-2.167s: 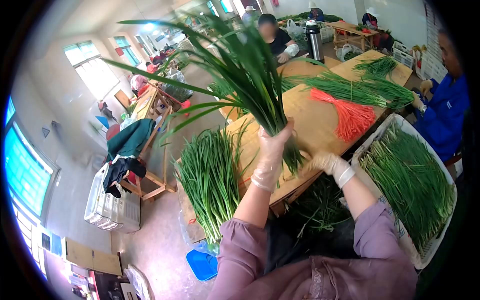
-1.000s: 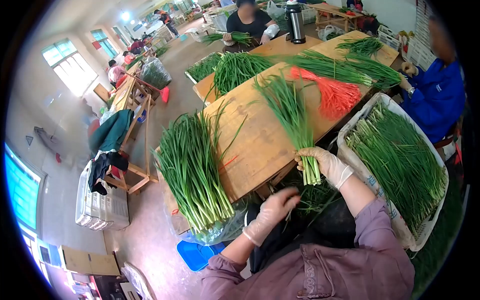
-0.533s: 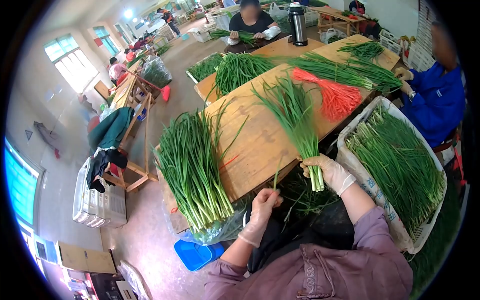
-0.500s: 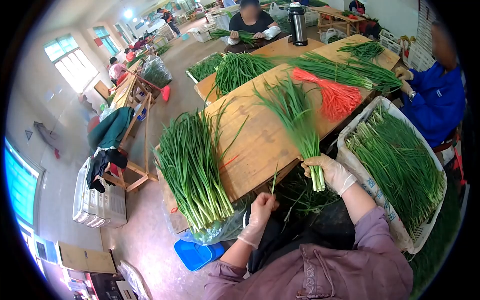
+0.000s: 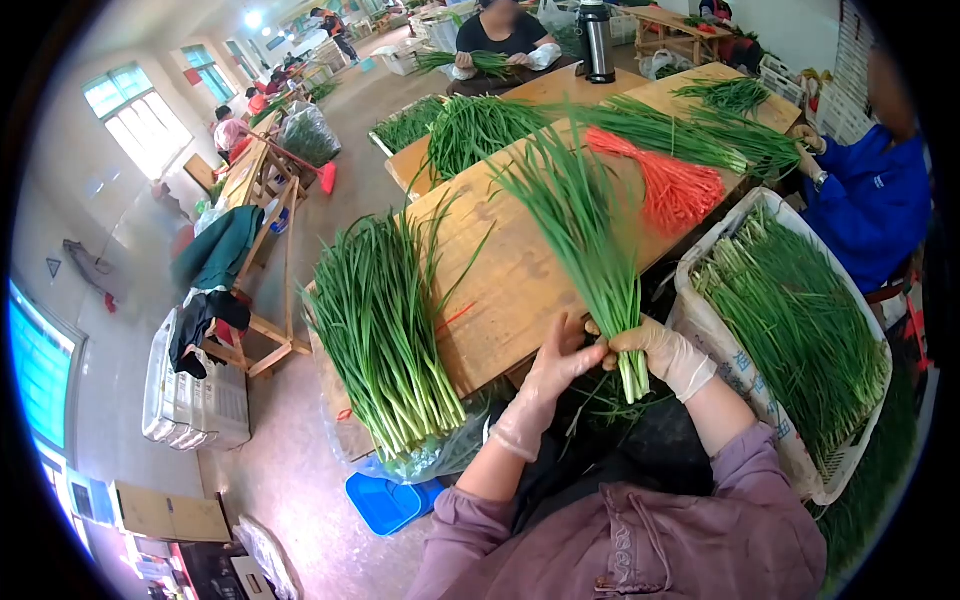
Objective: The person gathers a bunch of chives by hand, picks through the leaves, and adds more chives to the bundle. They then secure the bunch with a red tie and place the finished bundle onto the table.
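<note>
My right hand (image 5: 655,350), in a thin glove, is closed around a bunch of green chives (image 5: 590,235) near its pale cut ends, with the leaves fanning up over the table. Beside that grip, my gloved left hand (image 5: 555,375) has its fingers spread and no stalk in it. The left fingertips come close to the bunch and to the right hand; whether they touch cannot be made out. On the table's left part lies a large pile of chives (image 5: 375,335), stems toward me. A heap of red ties (image 5: 665,190) sits beyond the held bunch.
A white crate (image 5: 685,285) full of chives stands at my right. More chives (image 5: 485,135) lie across the wooden table (image 5: 500,290), near a steel thermos (image 5: 596,45). A blue basin (image 5: 385,505) is on the floor. Co-workers sit opposite and at right.
My left hand has let go of a thin stalk, moved up and right to the held bunch and spread its fingers. The right hand keeps its hold, slightly lower.
</note>
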Demonstrator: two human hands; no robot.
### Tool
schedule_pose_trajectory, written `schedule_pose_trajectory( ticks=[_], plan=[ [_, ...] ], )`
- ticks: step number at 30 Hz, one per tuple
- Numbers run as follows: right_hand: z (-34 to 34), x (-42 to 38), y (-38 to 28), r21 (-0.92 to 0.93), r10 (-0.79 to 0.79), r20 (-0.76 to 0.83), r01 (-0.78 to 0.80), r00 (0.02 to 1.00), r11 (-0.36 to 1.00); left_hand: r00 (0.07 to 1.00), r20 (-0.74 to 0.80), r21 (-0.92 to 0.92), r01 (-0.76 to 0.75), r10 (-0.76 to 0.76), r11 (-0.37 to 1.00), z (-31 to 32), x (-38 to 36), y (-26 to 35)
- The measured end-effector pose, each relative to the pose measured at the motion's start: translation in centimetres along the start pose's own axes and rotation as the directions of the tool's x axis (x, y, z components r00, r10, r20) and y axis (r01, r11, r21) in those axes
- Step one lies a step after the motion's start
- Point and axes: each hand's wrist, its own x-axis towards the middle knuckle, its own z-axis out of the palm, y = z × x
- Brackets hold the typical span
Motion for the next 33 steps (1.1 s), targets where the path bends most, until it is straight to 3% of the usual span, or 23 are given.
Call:
schedule_pose_trajectory(
  ticks=[2,4,5,6,7,8,9,11,12,14,16,18,20,22,24,26,27,28,29,30,31,32,33],
  plan=[
    [0.5,0.1,0.4,-0.082,0.042,0.022,-0.04,0.999,0.996,0.993,0.113,-0.034,-0.012,0.016,0.999,0.7,1.8,2.8],
    [0.5,0.9,1.0,-0.118,0.101,0.161,-0.082,0.982,0.99,0.988,0.098,-0.32,0.148,-0.123,0.936,0.9,3.6,3.4],
    [0.8,1.1,0.9,-0.097,0.122,0.19,-0.106,0.974,0.99,0.96,0.215,-0.472,0.263,-0.18,0.841,0.1,5.2,2.9],
    [1.3,1.3,0.6,-0.079,0.143,0.219,-0.128,0.965,0.989,0.962,0.244,-0.56,0.242,-0.122,0.792,0.3,5.3,4.3],
    [1.4,1.8,0.3,-0.083,0.14,0.222,-0.124,0.965,0.989,0.986,0.165,-0.481,0.111,-0.035,0.869,0.8,5.6,5.2],
    [1.5,2.5,0.0,-0.169,0.052,0.187,-0.02,0.981,0.985,0.994,0.093,-0.386,-0.023,0.064,0.922,1.3,5.9,6.2],
    [1.6,2.9,-0.1,-0.252,-0.036,0.16,0.076,0.986,0.965,0.994,0.087,-0.385,-0.028,0.067,0.923,2.1,5.7,7.6],
    [2.1,2.9,-0.8,-0.362,-0.124,0.09,0.149,0.988,0.92,0.968,-0.198,-0.12,-0.182,0.156,0.976,3.2,5.5,10.2],
    [2.3,3.2,-1.2,-0.471,-0.223,0.025,0.208,0.975,0.857,0.963,-0.21,-0.115,-0.194,0.167,0.974,2.8,5.9,10.5],
    [1.7,5.5,-0.6,-0.487,-0.219,0.095,0.237,0.971,0.84,0.931,-0.162,-0.02,-0.336,0.328,0.942,2.3,6.7,10.6],
    [1.6,7.8,0.3,-0.689,-0.527,-0.037,0.36,0.849,0.628,0.931,-0.137,0.001,-0.341,0.338,0.94,2.4,6.6,11.0],
    [1.1,8.8,0.5,-0.679,-0.546,-0.054,0.37,0.836,0.634,0.937,-0.022,0.133,-0.342,0.348,0.93,1.4,7.2,10.8],
    [-1.2,10.9,1.7,-0.731,-0.614,-0.034,0.399,0.789,0.553,0.922,0.077,0.181,-0.388,0.38,0.904,0.5,7.7,10.0],
    [-4.6,13.6,3.4,-0.739,-0.597,0.016,0.412,0.802,0.533,0.943,0.077,0.195,-0.334,0.325,0.922,-0.7,8.5,8.1],
    [-6.0,14.8,4.2,-0.657,-0.611,-0.036,0.442,0.791,0.611,0.948,-0.026,0.097,-0.313,0.317,0.945,0.0,8.0,8.0],
    [-5.5,14.7,3.9,-0.354,-0.608,-0.059,0.552,0.792,0.755,0.913,0.041,0.019,-0.407,0.406,0.913,0.4,7.4,8.5],
    [-1.5,12.7,2.0,0.226,-0.4,-0.102,0.413,0.911,0.882,0.938,0.024,0.143,-0.346,0.346,0.927,0.1,7.4,8.5],
    [-3.0,13.2,3.1,0.228,-0.379,-0.099,0.391,0.92,0.891,0.962,-0.001,0.258,-0.264,0.274,0.929,-0.1,7.3,8.2],
    [-5.9,14.0,4.0,-0.252,-0.492,-0.123,0.452,0.862,0.856,0.976,0.025,0.236,-0.218,0.218,0.947,-0.5,7.8,7.8],
    [-5.5,14.4,3.5,-0.677,-0.611,-0.068,0.413,0.789,0.609,0.973,0.019,0.239,-0.227,0.229,0.944,-0.6,7.3,8.4],
    [-5.3,14.1,3.4,-0.678,-0.614,-0.065,0.416,0.787,0.606,0.975,-0.086,0.065,-0.2,0.205,0.978,-0.3,6.7,8.7],
    [-1.2,11.9,2.0,-0.717,-0.479,-0.155,0.235,0.864,0.656,0.973,-0.173,-0.118,-0.177,0.155,0.977,0.0,6.2,9.0],
    [1.2,10.5,1.2,-0.738,-0.338,-0.256,0.042,0.906,0.673,0.98,-0.128,-0.145,-0.17,0.152,0.975,-0.6,6.8,8.7]
  ],
)
